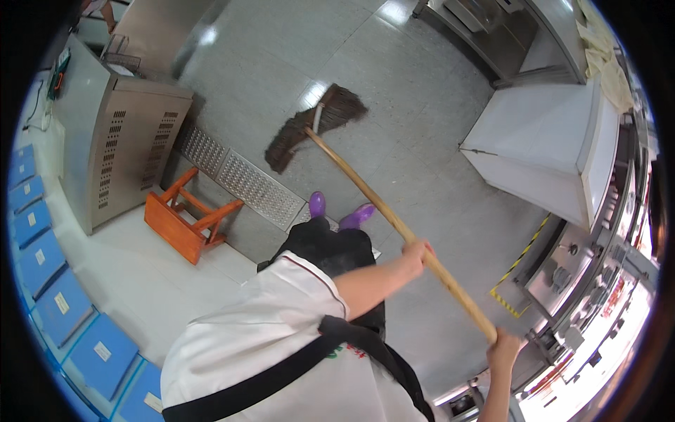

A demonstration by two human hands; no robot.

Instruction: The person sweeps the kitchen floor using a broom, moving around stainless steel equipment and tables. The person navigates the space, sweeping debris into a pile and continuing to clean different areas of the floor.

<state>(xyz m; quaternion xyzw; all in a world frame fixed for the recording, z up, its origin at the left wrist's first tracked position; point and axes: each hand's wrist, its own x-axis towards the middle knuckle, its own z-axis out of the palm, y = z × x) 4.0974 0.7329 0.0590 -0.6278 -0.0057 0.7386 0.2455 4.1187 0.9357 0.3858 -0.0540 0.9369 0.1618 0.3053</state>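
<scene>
Both my hands are closed around the long wooden handle of a mop [373, 195]. My left hand [418, 256] grips the handle partway along. Farther up, my right hand [505, 349] wraps round its upper end. The handle slants away to the far left, down to a wide, dark brown mop head [295, 144] that lies spread on the grey tiled floor [415, 133]. A pale piece [318, 117] shows at the middle of the mop head. My feet, in purple boots [356, 216], stand just behind the mop head.
An orange wooden stool [184, 226] lies tipped or stands at the left, beside a metal drain grating [256, 188]. Behind it is a steel cabinet [137, 141]. At right are a white box-shaped unit [531, 144], steel counters [555, 278] and yellow-black floor tape [519, 269].
</scene>
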